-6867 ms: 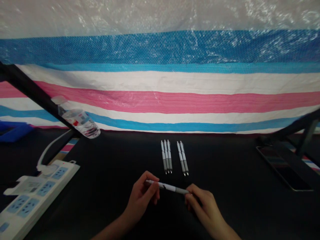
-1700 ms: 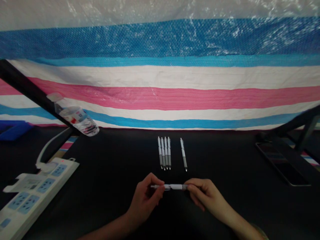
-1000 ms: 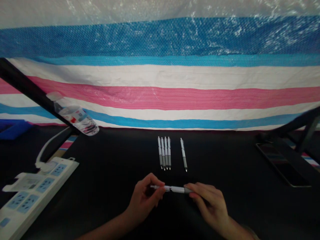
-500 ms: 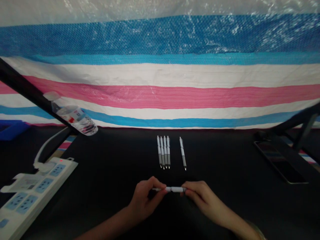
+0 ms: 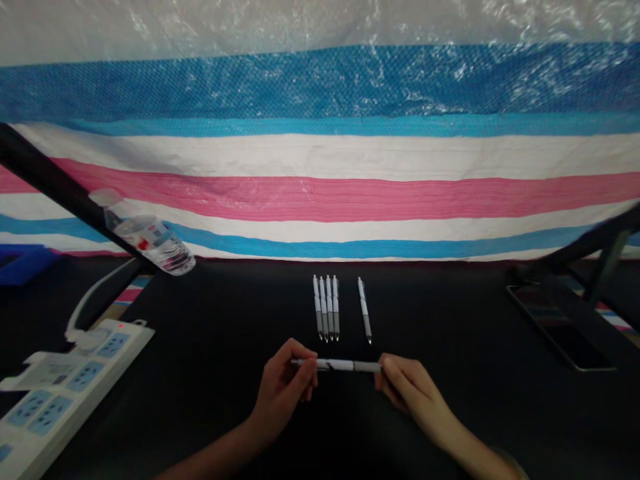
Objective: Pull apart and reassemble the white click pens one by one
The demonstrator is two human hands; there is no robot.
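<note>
A white pen with a grey grip (image 5: 343,365) lies level between my two hands, above the black table (image 5: 240,313). My left hand (image 5: 286,383) pinches its clicker end between thumb and fingers. At the tip end, my right hand (image 5: 413,393) has thumb and fingers closed on the pen, and they hide the point. Farther back, several matching pens (image 5: 327,310) lie side by side in a row, tips toward me. One more pen (image 5: 365,311) rests by itself a little to their right.
At left are a white power strip (image 5: 75,393) with a plugged-in cable and a tilted plastic bottle (image 5: 160,243) against a black bar. A phone (image 5: 560,327) lies at right. Striped sheeting (image 5: 320,200) hangs behind, and a blue tray (image 5: 25,263) sits far left.
My hands have moved apart along the pen, toward its two ends, so its grey grip now shows. The pen has risen slightly in view. The pens on the table have stayed put.
</note>
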